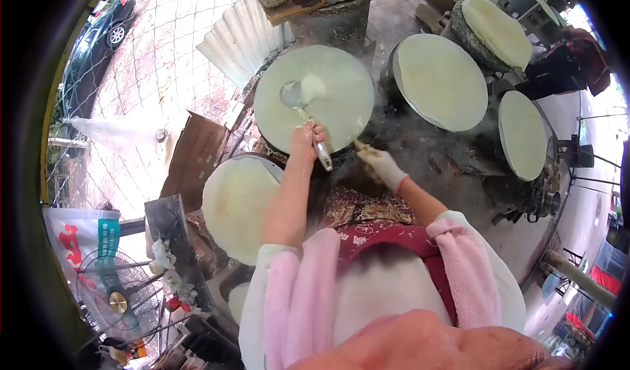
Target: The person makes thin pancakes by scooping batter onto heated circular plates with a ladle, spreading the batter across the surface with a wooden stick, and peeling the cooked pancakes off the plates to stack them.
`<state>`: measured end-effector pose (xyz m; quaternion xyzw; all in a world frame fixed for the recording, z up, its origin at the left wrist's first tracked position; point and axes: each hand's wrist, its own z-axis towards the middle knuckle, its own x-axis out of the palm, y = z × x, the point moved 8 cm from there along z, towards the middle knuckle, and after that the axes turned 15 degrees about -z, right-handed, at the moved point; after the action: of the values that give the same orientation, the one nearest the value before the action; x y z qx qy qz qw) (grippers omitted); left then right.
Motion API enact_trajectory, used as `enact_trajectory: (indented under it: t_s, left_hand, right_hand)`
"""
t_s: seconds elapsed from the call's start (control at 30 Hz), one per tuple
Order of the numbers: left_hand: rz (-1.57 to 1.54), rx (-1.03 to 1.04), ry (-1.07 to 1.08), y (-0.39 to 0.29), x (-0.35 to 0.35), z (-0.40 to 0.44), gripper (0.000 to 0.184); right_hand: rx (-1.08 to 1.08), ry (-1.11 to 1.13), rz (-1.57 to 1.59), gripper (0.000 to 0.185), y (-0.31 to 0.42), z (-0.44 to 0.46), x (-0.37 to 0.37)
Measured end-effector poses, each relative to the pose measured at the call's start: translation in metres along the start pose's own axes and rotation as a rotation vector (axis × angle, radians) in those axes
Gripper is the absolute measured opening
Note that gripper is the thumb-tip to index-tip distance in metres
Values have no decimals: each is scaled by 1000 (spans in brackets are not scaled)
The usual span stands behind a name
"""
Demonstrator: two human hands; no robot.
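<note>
My bare left hand (306, 140) is wrapped round the handle of a ladle (323, 154). The ladle's round bowl lies over a large round griddle (341, 124) coated with pale green batter, beside a lighter, thicker patch of batter (315, 87). At the griddle's lower right edge is my right hand (382, 166), in a whitish glove with a brownish stain. Its fingers are closed round a thin tool whose tip reaches the rim; most of that tool is hidden.
More griddles with pale round sheets stand at the lower left (239, 209), right (441, 84), upper right (502, 32) and far right (522, 137). A fan (118, 302), cardboard (195, 153) and wire fence are left. Another person (571, 61) stands at the right.
</note>
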<state>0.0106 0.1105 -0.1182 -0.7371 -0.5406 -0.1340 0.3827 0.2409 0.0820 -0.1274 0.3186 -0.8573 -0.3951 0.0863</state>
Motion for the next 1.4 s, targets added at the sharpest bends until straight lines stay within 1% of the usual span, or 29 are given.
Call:
enact_trajectory:
  t_s: [0.03, 0.13, 0.17, 0.2, 0.23, 0.27, 0.3, 0.33, 0.37, 0.4, 0.43, 0.5, 0.53, 0.57, 0.6, 0.67, 0.77, 0.87, 0.93, 1.0, 1.03, 1.13, 1.17, 1.23, 1.27, 1.33, 1.4]
  left_hand:
    - [-102, -11, 26, 8, 4, 3, 8]
    - [-494, -101, 244, 8, 1, 17, 7]
    - [-198, 55, 325, -27, 23, -50, 8]
    - [-370, -121, 864, -42, 13, -41, 17]
    - [-479, -98, 737, -44, -4, -54, 22]
    - [-457, -70, 676, -47, -7, -67, 25]
    - [-434, -43, 614, -50, -10, -79, 28]
    - [-288, -16, 605, -52, -7, -91, 30]
    - [-146, 17, 602, -54, -1, -100, 31]
    - [-274, -39, 580, -59, 4, -107, 31]
    - [-394, -104, 554, -63, 10, -114, 32]
    - [-487, -147, 492, -57, 33, -126, 32]
    - [-465, -115, 457, -51, 42, -138, 33]
    - [-446, -75, 424, -43, 46, -147, 33]
    - [-378, -39, 365, -34, 43, -150, 33]
    - [-235, 45, 245, -23, 35, -157, 33]
    - [-312, -28, 366, -2, 56, -175, 32]
    - [-402, -90, 440, 10, 64, -181, 33]
    - [-342, -70, 347, 11, 65, -180, 34]
    - [-248, -56, 284, 8, 73, -180, 34]
    - [-115, -34, 204, 3, 71, -176, 36]
    - [111, -11, 111, -12, 67, -161, 38]
    - [142, -19, 87, -16, 66, -156, 38]
    - [93, -102, 237, -19, 72, -141, 37]
    - [72, -146, 309, -20, 76, -135, 37]
    - [97, -162, 322, -21, 82, -124, 35]
    - [141, -167, 359, -19, 93, -115, 34]
  right_hand:
    - [53, 63, 65, 51, 0, 0, 20]
    - [165, 209, 152, 43, 18, -6, 19]
    - [106, 154, 144, 28, 33, -13, -1]
    - [14, 91, 78, 32, 33, -4, -25]
    - [-42, -26, 73, 36, 41, -4, -43]
    - [-101, -143, 72, 40, 50, -4, -59]
    - [-200, -93, -47, 42, 45, 6, -56]
    - [-305, -54, -158, 45, 39, 16, -53]
    - [-351, 52, -217, 44, 33, 23, -37]
    - [-399, 156, -274, 43, 28, 30, -27]
    - [-252, 276, -320, 50, 39, 12, -23]
    - [-428, -12, -153, 53, 36, 28, -63]
    - [-511, -161, -74, 54, 34, 30, -87]
    - [-513, -347, -163, 74, 46, 22, -121]
    - [-490, -535, -254, 95, 58, 12, -154]
    - [-348, -664, -373, 102, 62, 33, -205]
    - [-132, -864, -587, 105, 97, 67, -236]
    - [-10, -876, -568, 105, 127, 93, -241]
    - [58, -898, -632, 98, 136, 109, -244]
    - [98, -943, -688, 92, 126, 136, -248]
    - [65, -984, -689, 79, 121, 148, -252]
    - [7, -978, -693, 62, 119, 148, -277]
    - [-72, -1014, -667, 57, 130, 128, -288]
    - [-228, -1073, -617, 48, 150, 78, -314]
    - [-264, -1108, -621, 47, 157, 58, -330]
    - [-338, -1174, -630, 46, 172, 20, -368]
    - [-400, -1212, -766, 50, 193, -12, -408]
